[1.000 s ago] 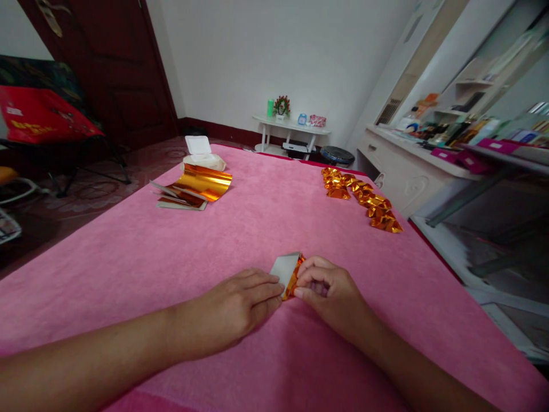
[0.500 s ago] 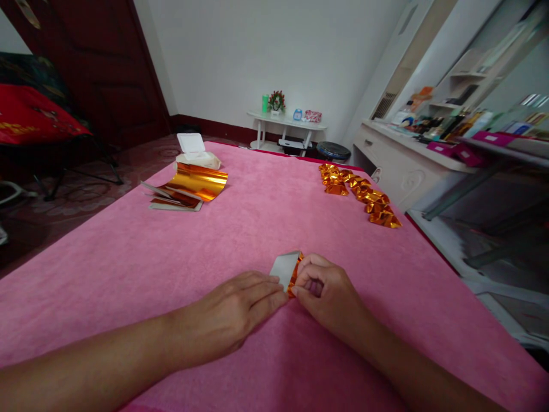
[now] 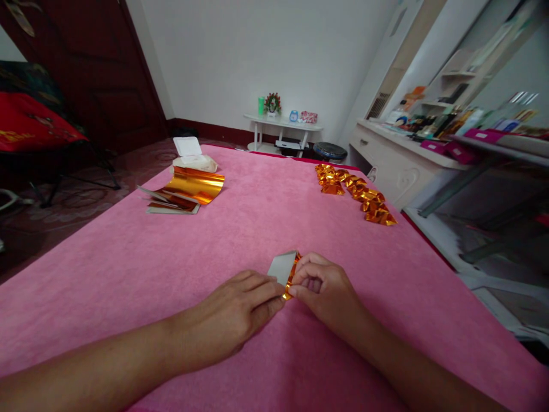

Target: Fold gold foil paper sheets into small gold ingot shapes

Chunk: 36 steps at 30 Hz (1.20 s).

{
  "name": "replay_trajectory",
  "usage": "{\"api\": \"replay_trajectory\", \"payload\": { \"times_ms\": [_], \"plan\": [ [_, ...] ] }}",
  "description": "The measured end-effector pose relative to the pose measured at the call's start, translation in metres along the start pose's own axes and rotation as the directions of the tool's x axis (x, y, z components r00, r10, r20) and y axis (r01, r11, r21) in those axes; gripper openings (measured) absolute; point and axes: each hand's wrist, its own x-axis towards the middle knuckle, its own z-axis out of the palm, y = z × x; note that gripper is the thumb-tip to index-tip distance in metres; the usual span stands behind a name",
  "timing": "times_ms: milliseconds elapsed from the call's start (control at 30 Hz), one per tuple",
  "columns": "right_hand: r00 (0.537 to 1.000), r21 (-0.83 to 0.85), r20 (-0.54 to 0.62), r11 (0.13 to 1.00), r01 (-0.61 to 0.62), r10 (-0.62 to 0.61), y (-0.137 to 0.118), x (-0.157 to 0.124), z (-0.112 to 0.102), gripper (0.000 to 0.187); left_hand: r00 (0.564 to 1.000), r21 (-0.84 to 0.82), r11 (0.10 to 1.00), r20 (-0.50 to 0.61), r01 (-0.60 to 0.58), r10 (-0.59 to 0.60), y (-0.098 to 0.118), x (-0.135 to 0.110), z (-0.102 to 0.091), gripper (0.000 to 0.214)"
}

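Observation:
A small piece of foil paper [image 3: 282,266], pale grey on its upper face with a crinkled gold strip along its right edge, lies partly folded on the pink cloth [image 3: 240,229]. My left hand [image 3: 242,306] holds its near left part, fingers together on top and the thumb close to the near corner. With thumb and curled fingers, my right hand [image 3: 323,286] pinches the gold edge. Fingers cover part of the fold. At the back left is a stack of gold foil sheets [image 3: 195,184]. Several folded gold foil pieces [image 3: 364,194] sit in a row at the back right.
An opened white packet [image 3: 195,163] stands behind the foil stack. Beyond the pink surface are a small white table [image 3: 283,122] and a round stool [image 3: 329,151]. A cluttered dresser [image 3: 403,160] lines the right side; a chair with red fabric [image 3: 34,123] stands left.
The left fingers have shifted slightly on the paper, and more gold shows at its near corner. My right hand keeps its pinch on the edge. The whole view has moved slightly.

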Motion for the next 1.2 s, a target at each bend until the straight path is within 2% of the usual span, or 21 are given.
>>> {"api": "replay_trajectory", "payload": {
  "times_ms": [500, 700, 767, 867, 1000, 1100, 1200],
  "plan": [
    [0.999, -0.034, 0.011, 0.999, 0.032, -0.031, -0.006, -0.002, -0.003, 0.015, 0.997, 0.04, 0.998, 0.061, -0.043, 0.04, 0.0, 0.002, -0.003, 0.028],
    [0.99, -0.125, 0.021, 0.982, 0.14, -0.139, -0.005, -0.003, -0.001, 0.017, 0.993, 0.063, 0.997, 0.113, -0.041, 0.034, -0.001, 0.001, -0.003, 0.032],
    [0.984, -0.202, 0.019, 0.963, 0.178, -0.178, -0.008, -0.005, -0.001, 0.02, 0.992, 0.066, 0.996, 0.121, -0.051, 0.043, -0.001, 0.001, -0.003, 0.034],
    [0.974, -0.431, 0.037, 0.876, 0.218, -0.224, -0.016, -0.012, -0.001, 0.019, 0.99, 0.076, 0.994, 0.125, -0.072, 0.062, -0.002, 0.0, -0.001, 0.037],
    [0.963, -0.699, 0.129, 0.668, 0.257, -0.236, -0.021, -0.03, 0.0, 0.014, 0.989, 0.087, 0.994, 0.136, -0.071, 0.059, -0.003, -0.001, 0.0, 0.038],
    [0.957, -0.768, 0.163, 0.579, 0.275, -0.239, -0.019, -0.042, -0.003, 0.017, 0.99, 0.092, 0.993, 0.131, -0.071, 0.058, -0.003, 0.0, 0.001, 0.037],
    [0.964, -0.784, 0.175, 0.564, 0.258, -0.198, -0.017, -0.048, -0.01, 0.017, 0.991, 0.088, 0.994, 0.121, -0.07, 0.059, -0.002, 0.001, 0.001, 0.039]
  ]
}}
